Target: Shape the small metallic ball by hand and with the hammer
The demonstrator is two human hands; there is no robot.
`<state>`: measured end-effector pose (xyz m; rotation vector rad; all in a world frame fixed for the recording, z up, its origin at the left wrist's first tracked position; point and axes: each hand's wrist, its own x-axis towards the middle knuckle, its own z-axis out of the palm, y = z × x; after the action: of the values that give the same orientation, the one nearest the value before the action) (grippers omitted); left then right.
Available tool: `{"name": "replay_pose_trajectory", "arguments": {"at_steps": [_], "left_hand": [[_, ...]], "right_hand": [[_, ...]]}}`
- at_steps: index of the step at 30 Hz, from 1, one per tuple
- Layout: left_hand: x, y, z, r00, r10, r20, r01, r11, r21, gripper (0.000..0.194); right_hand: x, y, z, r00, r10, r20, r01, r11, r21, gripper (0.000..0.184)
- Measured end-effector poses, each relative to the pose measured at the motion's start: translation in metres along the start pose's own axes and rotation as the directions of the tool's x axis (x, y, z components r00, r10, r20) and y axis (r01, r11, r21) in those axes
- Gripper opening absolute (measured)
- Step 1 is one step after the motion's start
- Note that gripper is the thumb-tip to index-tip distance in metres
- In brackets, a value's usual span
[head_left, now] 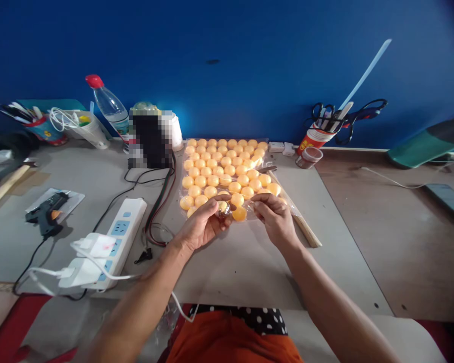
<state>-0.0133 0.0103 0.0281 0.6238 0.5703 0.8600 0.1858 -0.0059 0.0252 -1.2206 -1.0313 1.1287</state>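
Observation:
My left hand [201, 226] is closed around a small shiny round object [223, 208], held between thumb and fingers; its kind is unclear. To its right, my right hand [277, 218] is pinched, and what sits between its fingertips is too small to make out. Both hands are over the near edge of a clear plastic bag filled with rows of orange balls [225, 170], which look like table tennis balls. A bundle of thin wooden sticks [306, 229] lies beside the bag, just past my right hand.
On the left are a white power strip [125, 222] with plugged-in chargers and a black glue gun [49, 212]. A red-capped bottle [111, 108] leans at the back. A cup of scissors and tools [318, 135] stands back right, near a small brown tub [309, 158].

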Motion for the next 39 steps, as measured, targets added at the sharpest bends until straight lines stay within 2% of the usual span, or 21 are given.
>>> {"name": "replay_pose_trajectory", "arguments": {"at_steps": [6,12,20,27,30,36,39], "left_hand": [[-0.001,-0.003,-0.004,0.999,-0.032,-0.009,0.032,0.997,0.068,0.057],[0.000,-0.004,-0.001,1.000,-0.025,0.002,0.024,0.991,0.130,0.055],[0.002,-0.004,0.001,0.999,0.017,-0.040,-0.011,0.991,0.135,0.046],[0.003,-0.004,-0.001,0.999,0.010,-0.046,-0.004,0.993,0.118,0.048],[0.004,-0.005,-0.002,0.999,0.008,-0.046,-0.003,0.993,0.119,0.049],[0.004,-0.005,0.000,0.999,0.003,-0.048,0.004,0.989,0.146,0.051],[0.003,-0.006,0.001,0.999,0.007,-0.051,0.002,0.986,0.165,0.051]], "right_hand": [[0.003,0.003,0.006,0.994,0.086,0.066,-0.097,0.980,0.175,0.017],[0.001,0.006,0.005,0.995,0.031,0.100,-0.046,0.987,0.154,0.017],[0.000,0.000,0.007,0.990,0.052,0.131,-0.086,0.959,0.269,0.029],[-0.004,-0.008,0.009,0.948,0.121,0.295,-0.201,0.945,0.258,0.027],[-0.005,-0.006,0.008,0.928,0.117,0.355,-0.209,0.950,0.233,0.024],[-0.004,0.003,0.006,0.950,0.061,0.306,-0.118,0.978,0.173,0.019],[-0.005,0.003,0.006,0.957,0.076,0.280,-0.129,0.976,0.176,0.020]]}}
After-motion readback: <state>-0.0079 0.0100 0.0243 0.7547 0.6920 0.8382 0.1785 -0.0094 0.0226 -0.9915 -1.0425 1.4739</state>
